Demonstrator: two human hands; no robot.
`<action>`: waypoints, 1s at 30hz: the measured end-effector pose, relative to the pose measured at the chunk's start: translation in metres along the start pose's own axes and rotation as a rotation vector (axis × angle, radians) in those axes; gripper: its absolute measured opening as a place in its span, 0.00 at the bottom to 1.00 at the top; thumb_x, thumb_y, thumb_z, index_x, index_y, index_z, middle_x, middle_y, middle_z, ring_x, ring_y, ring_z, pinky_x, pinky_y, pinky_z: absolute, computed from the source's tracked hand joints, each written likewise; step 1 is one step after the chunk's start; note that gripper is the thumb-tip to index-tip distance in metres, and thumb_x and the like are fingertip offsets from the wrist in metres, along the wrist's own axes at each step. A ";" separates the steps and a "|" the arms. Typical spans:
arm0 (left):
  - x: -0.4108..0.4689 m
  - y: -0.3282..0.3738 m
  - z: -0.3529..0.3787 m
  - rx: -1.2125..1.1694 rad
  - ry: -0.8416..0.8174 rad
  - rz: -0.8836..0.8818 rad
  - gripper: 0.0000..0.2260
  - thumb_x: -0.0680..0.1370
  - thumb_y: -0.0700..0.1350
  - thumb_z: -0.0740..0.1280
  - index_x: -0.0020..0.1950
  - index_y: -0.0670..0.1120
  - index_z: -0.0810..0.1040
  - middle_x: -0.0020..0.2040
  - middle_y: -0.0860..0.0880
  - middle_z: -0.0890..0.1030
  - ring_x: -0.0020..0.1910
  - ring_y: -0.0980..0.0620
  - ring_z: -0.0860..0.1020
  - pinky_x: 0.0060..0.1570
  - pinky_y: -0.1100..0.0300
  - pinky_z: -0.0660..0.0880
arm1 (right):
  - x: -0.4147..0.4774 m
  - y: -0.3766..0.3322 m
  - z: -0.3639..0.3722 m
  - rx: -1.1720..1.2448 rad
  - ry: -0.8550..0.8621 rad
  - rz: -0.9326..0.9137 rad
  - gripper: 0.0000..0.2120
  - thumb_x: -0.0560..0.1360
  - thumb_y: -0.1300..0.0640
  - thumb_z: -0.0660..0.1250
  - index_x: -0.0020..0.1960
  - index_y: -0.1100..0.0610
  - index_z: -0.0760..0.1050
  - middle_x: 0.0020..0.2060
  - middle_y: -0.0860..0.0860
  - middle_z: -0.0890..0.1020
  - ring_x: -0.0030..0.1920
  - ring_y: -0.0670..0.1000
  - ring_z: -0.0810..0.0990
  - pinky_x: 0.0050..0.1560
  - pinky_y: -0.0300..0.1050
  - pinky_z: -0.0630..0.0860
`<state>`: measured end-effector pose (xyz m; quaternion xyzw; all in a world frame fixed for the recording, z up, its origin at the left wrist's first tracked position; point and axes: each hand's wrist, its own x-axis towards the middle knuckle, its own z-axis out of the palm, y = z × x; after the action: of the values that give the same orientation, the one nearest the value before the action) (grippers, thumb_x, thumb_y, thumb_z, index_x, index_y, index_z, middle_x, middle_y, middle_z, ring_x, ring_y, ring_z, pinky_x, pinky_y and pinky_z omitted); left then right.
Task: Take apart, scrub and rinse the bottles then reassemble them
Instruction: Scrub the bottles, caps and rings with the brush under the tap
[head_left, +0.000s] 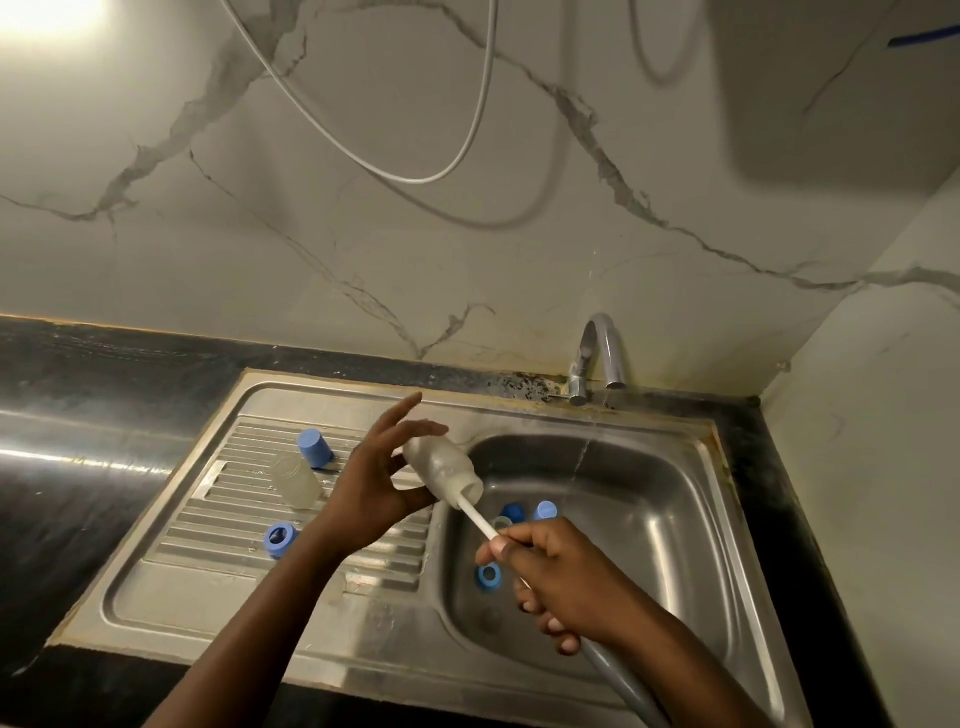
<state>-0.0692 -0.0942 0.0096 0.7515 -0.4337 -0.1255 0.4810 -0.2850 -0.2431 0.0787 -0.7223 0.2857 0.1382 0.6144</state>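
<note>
Over the steel sink (363, 670), a clear plastic bottle (441, 465) is held tilted above the basin's left edge, its mouth pointing down with a white brush handle (475, 514) pushed inside. Light, wet and probably slippery, it looks best held round its body. The left grip (371, 493) pinches it near the base, upper fingers spread free; the right grip (556, 577) curls closed round the handle.

Steel sink (519, 670) set into black countertop (78, 467). On left drainboard (208, 551): blue cap (315, 448) far, clear bottle (296, 480) just beside, blue ring (280, 539) nearer. In right basin (649, 519): blue caps (544, 511), second ring (488, 575).
</note>
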 end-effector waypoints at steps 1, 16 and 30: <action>-0.002 -0.002 0.000 -0.066 0.020 -0.048 0.33 0.70 0.48 0.82 0.73 0.59 0.76 0.80 0.59 0.68 0.76 0.53 0.72 0.70 0.51 0.78 | 0.001 -0.001 0.000 0.020 0.016 -0.012 0.13 0.87 0.48 0.59 0.56 0.48 0.82 0.26 0.46 0.72 0.22 0.44 0.67 0.24 0.37 0.68; -0.010 0.013 0.031 -1.087 0.259 -0.502 0.23 0.78 0.40 0.72 0.73 0.50 0.78 0.68 0.40 0.81 0.65 0.37 0.82 0.59 0.48 0.84 | 0.009 0.006 0.011 -0.200 0.135 -0.215 0.15 0.85 0.45 0.61 0.51 0.52 0.82 0.27 0.46 0.73 0.25 0.42 0.71 0.30 0.35 0.66; -0.003 0.022 0.031 -1.207 0.334 -0.588 0.26 0.74 0.38 0.74 0.72 0.44 0.76 0.67 0.37 0.81 0.60 0.38 0.85 0.52 0.51 0.86 | -0.004 0.018 -0.007 -0.211 0.123 -0.268 0.12 0.85 0.48 0.62 0.61 0.46 0.83 0.27 0.41 0.76 0.26 0.41 0.74 0.30 0.34 0.67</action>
<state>-0.1013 -0.1141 0.0118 0.4480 0.0137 -0.3526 0.8214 -0.2993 -0.2500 0.0676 -0.8215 0.2078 0.0400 0.5294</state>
